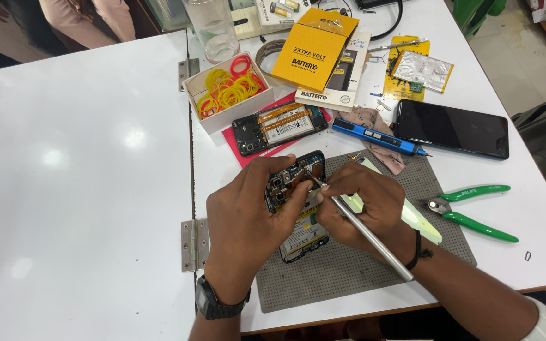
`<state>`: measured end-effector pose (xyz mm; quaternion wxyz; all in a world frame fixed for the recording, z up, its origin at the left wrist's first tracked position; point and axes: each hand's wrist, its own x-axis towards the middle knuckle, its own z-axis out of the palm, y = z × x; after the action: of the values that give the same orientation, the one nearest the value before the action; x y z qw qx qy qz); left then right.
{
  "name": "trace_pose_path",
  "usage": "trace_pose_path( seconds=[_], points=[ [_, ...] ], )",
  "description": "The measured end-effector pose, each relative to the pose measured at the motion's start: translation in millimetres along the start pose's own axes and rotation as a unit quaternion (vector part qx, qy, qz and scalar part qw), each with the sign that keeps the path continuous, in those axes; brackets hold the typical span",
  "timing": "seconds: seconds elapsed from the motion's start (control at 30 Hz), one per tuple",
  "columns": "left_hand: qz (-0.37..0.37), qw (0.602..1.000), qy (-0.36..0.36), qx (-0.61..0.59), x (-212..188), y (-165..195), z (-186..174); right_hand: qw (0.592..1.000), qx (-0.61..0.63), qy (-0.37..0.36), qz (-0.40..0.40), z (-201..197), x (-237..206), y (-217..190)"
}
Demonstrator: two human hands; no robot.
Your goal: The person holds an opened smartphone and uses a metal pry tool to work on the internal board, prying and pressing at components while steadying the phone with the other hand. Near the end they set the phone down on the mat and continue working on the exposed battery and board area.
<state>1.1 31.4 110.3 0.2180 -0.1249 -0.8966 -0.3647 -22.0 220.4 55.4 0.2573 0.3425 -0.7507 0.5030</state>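
An opened phone [295, 183] with its circuit board and battery bared lies on a grey work mat [342, 265]. My left hand [251, 215] grips the phone's left side and holds it down. My right hand [364, 202] holds a long silver tool [364, 230] like a pen. Its tip touches the board near the phone's top end. Part of the phone is hidden under both hands.
Behind the mat lie a second opened phone [279, 126] on a red sheet, a white box of rubber bands [229, 91], yellow battery boxes [314, 50], a blue pen-shaped tool [377, 137] and a whole black phone [453, 129]. Green-handled cutters [472, 208] lie right of the mat.
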Motion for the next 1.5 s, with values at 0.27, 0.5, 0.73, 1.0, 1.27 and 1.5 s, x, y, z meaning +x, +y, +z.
trace_pose_path(
  seconds=[0.27, 0.5, 0.73, 1.0, 1.27, 1.5],
  points=[
    [0.006, 1.000, -0.002, 0.003, 1.0, 0.2, -1.2, 1.000, -0.007, -0.004, -0.005, -1.5, 0.6, -0.2],
    [0.008, 1.000, 0.001, 0.004, -1.1, -2.4, -0.3, 1.000, -0.002, 0.002, 0.000, 3.9, -2.3, 2.0],
    [0.004, 1.000, 0.000, 0.004, -0.8, -1.7, -1.1, 1.000, 0.022, 0.006, -0.020, 3.0, -3.4, 4.6],
    [0.012, 1.000, 0.002, 0.000, -0.5, -0.8, -1.5, 1.000, 0.008, 0.017, -0.012, 2.6, -3.4, 3.7],
    [0.010, 1.000, -0.007, 0.003, 0.2, -0.6, -1.7, 1.000, 0.002, 0.002, -0.008, 0.0, -0.2, 0.4],
    [0.009, 1.000, -0.004, 0.007, -0.8, -0.7, -1.5, 1.000, -0.010, -0.014, -0.014, -2.7, 1.5, -0.9]
  ],
)
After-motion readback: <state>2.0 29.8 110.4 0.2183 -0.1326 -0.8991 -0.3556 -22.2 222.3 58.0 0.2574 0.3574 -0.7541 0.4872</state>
